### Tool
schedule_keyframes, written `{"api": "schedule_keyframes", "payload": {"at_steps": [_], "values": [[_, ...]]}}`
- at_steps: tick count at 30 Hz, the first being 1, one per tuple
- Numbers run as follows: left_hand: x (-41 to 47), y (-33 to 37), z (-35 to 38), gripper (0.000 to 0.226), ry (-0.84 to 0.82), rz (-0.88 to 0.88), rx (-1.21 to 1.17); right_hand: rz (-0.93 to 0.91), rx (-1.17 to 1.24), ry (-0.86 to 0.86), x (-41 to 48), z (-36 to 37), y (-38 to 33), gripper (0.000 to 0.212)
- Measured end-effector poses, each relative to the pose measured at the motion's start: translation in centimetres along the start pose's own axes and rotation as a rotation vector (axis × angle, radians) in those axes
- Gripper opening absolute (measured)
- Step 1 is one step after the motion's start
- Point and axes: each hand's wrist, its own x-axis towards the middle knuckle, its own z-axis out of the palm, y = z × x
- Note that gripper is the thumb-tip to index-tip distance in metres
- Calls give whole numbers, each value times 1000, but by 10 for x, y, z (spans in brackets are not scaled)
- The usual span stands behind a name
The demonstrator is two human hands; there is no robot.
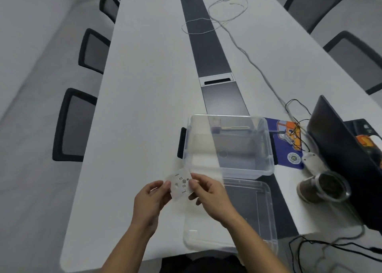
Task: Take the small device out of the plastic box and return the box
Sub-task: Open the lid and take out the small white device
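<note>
Holding small device (180, 185) between both hands, beside open plastic box (227, 146).

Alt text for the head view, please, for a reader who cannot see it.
Both hands, left and right, hold a small white device above a long white table. Behind it stands an open clear plastic box; its lid lies at the near edge, and a laptop is on the right.

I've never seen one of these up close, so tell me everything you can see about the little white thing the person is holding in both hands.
The small device is a flat, square white plate, seemingly plastic, with round holes and short dark slots on its face. It is held tilted above the white table, just in front of the clear plastic box. The left hand pinches its left edge, the right hand its right edge.
</note>
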Motion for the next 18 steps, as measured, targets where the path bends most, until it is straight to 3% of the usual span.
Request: {"api": "schedule_keyframes", "payload": {"at_steps": [8,18], "values": [[48,20,-57,25,-81,-225,-2,2,-140,178,33,84,10,36],[79,17,-106,32,-178,-405,-20,-5,-396,202,48,141,37,18]]}}
